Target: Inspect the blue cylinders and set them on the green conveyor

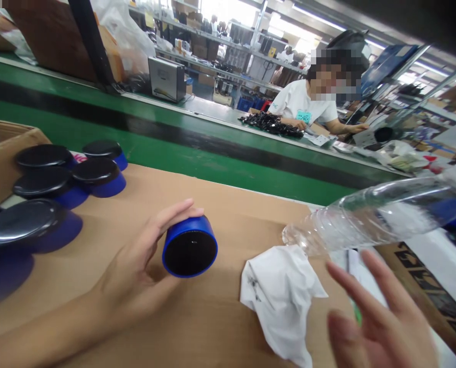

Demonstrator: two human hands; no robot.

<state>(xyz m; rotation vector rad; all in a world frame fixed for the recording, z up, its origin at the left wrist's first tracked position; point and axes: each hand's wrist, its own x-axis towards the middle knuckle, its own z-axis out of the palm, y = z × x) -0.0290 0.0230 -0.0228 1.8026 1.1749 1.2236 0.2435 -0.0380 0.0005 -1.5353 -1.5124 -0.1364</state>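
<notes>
A short round blue speaker (190, 249) with a black mesh face is gripped in my left hand (143, 266), its face tilted toward me. My fingers curl over its top and the thumb lies below. On the right, my right hand (381, 317) hangs with fingers apart, holding nothing. Just left of that hand a crumpled white cloth (281, 291) with dark smudges lies on the cardboard. Beyond the fingertips a clear plastic bottle (366, 217) lies on its side.
Several blue-and-black round units (47, 186) stand at the left beside an open carton (13, 148). Cardboard (220, 327) covers the work surface. Behind runs a green conveyor belt (182, 148). Across it a person in a white shirt (302, 102) sits near a pile of black cables (272, 125).
</notes>
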